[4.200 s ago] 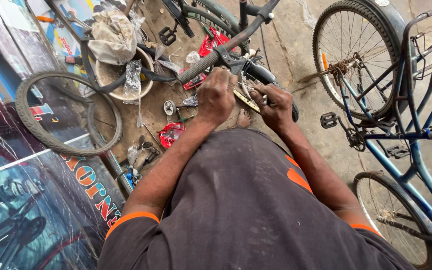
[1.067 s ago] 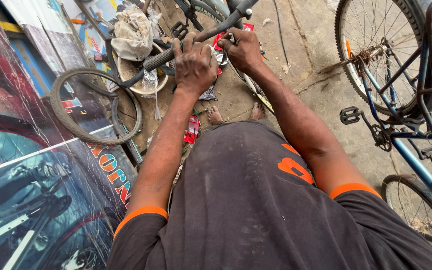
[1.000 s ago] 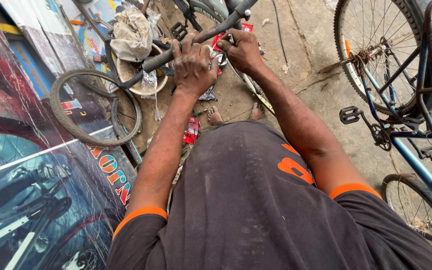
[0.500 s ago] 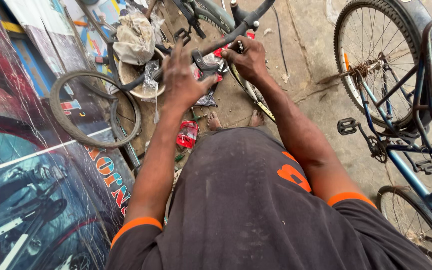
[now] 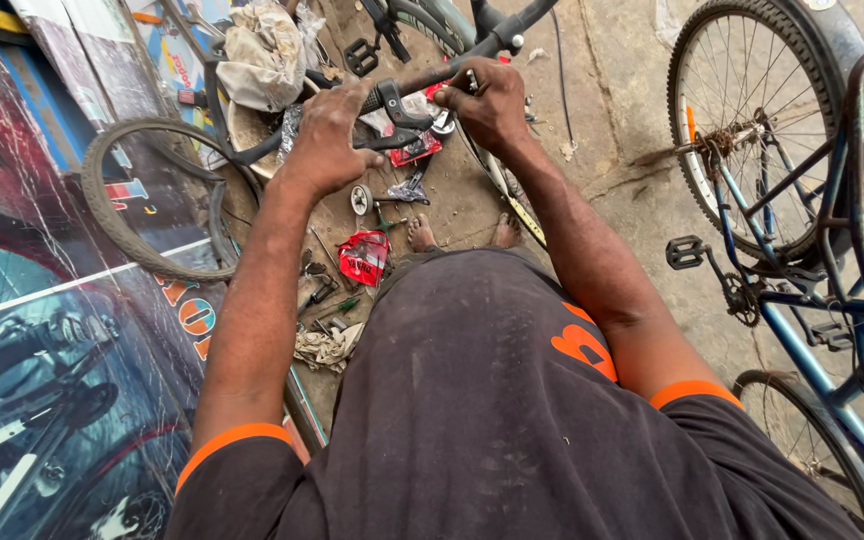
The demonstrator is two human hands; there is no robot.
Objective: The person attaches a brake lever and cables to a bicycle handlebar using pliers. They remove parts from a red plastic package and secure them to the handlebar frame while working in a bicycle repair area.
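a dusty black shirt with orange cuffs (image 5: 512, 420) fills the foreground. beyond it, the left hand (image 5: 324, 140) presses loosely curled onto the black tubular handlebar (image 5: 422, 75); the right hand (image 5: 492, 100) curls around it near the metal brake lever (image 5: 400, 110). a crumpled cloth (image 5: 264, 50) lies farthest.

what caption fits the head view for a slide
Both hands, left hand and right hand, grip a bicycle handlebar above scattered parts.
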